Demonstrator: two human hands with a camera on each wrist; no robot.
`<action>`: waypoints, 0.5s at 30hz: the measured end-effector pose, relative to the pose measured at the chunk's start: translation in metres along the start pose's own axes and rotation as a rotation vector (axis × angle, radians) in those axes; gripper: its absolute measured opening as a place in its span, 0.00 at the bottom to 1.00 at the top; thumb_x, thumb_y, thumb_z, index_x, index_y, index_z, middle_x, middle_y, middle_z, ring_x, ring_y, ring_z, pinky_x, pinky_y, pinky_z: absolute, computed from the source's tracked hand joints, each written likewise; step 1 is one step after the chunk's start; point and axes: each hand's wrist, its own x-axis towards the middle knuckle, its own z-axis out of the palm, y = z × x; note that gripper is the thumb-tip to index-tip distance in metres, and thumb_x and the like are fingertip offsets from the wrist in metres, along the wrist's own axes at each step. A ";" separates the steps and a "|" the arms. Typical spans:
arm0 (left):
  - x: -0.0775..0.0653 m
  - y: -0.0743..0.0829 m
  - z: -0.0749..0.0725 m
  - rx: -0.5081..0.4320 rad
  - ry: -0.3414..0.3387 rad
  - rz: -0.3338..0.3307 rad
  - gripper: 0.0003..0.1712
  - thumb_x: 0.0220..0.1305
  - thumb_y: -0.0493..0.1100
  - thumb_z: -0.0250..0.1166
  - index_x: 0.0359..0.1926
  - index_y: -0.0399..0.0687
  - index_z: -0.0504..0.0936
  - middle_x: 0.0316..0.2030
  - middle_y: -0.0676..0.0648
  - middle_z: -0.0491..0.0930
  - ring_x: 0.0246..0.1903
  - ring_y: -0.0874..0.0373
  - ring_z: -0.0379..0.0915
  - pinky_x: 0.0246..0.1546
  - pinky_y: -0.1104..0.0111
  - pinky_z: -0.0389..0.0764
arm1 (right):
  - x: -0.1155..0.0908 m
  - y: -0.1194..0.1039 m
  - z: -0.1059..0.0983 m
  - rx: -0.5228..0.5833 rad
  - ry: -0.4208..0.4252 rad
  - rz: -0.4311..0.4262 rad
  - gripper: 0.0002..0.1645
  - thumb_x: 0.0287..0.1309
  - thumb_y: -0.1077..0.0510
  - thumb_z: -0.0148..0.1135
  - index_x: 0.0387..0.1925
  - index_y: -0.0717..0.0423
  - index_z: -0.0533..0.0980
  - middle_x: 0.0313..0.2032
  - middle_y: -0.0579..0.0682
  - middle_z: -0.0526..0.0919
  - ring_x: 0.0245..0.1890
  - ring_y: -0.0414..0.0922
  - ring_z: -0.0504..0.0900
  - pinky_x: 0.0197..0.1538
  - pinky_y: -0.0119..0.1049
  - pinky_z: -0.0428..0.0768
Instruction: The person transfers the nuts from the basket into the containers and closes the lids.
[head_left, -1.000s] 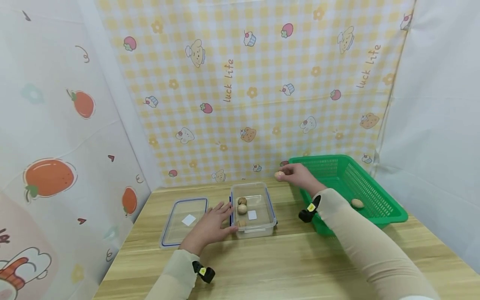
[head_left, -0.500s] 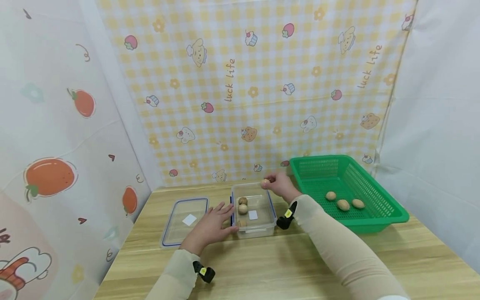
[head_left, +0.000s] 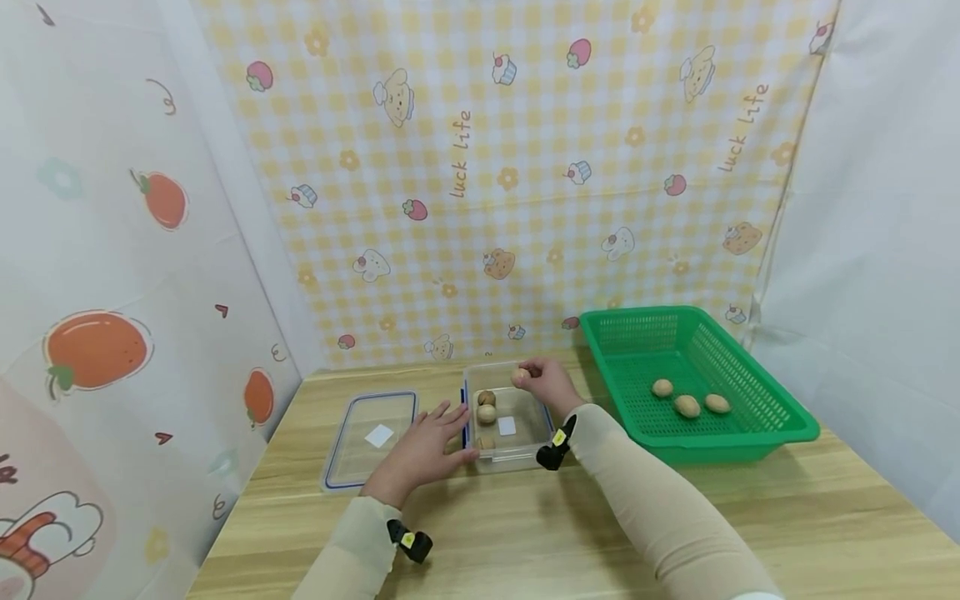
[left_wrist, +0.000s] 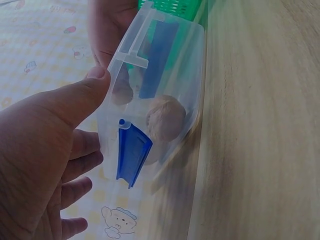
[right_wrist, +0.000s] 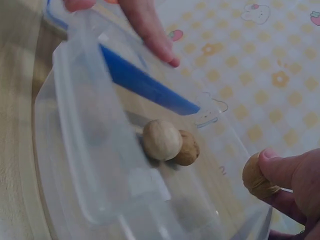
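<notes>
I am watching a person who is sitting or standing at a pale wood-grain counter [head_left: 487, 537]; which one, I cannot tell. The right hand [head_left: 553, 387] is pinching a small, round, brown, wrinkled nut [head_left: 520, 378] between thumb and fingers, near the far right corner of a clear rectangular plastic box [head_left: 517, 457] with blue latches [left_wrist: 134, 155]. This light pinch is probably suiting so small a nut, and it is leaving the round side mostly uncovered. The left hand [head_left: 426, 447] is spreading its fingers along the left side of the box, and its thumb is touching the rim; I suppose it is steadying the light box. Inside, three similar nuts [head_left: 487, 414] are lying toward the left wall, two of them together and one nearer the front. To the right, a green perforated plastic basket [head_left: 738, 444] is holding three more nuts [head_left: 687, 406], near enough for the right hand to reach. A flat transparent lid with blue edging [head_left: 366, 418] is lying on the left, perhaps so that the box top is staying free.
</notes>
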 end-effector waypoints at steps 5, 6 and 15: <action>0.000 0.000 -0.001 0.002 0.000 -0.002 0.46 0.69 0.68 0.58 0.76 0.45 0.63 0.76 0.47 0.60 0.77 0.44 0.47 0.73 0.39 0.52 | 0.000 0.002 0.005 0.023 0.019 0.025 0.24 0.66 0.58 0.67 0.60 0.64 0.78 0.54 0.59 0.82 0.56 0.55 0.79 0.56 0.50 0.79; 0.000 0.000 -0.001 0.001 0.000 -0.001 0.46 0.69 0.68 0.58 0.76 0.45 0.63 0.76 0.47 0.60 0.77 0.44 0.47 0.72 0.39 0.52 | 0.000 0.002 0.006 0.026 0.022 0.028 0.23 0.66 0.58 0.67 0.60 0.63 0.78 0.55 0.60 0.82 0.57 0.56 0.79 0.57 0.51 0.79; -0.001 -0.002 0.000 -0.019 -0.002 0.007 0.46 0.70 0.68 0.58 0.76 0.44 0.64 0.76 0.46 0.61 0.76 0.42 0.49 0.72 0.39 0.53 | 0.000 -0.001 0.007 0.028 0.048 0.053 0.26 0.66 0.61 0.65 0.64 0.61 0.74 0.64 0.63 0.76 0.65 0.61 0.73 0.61 0.54 0.77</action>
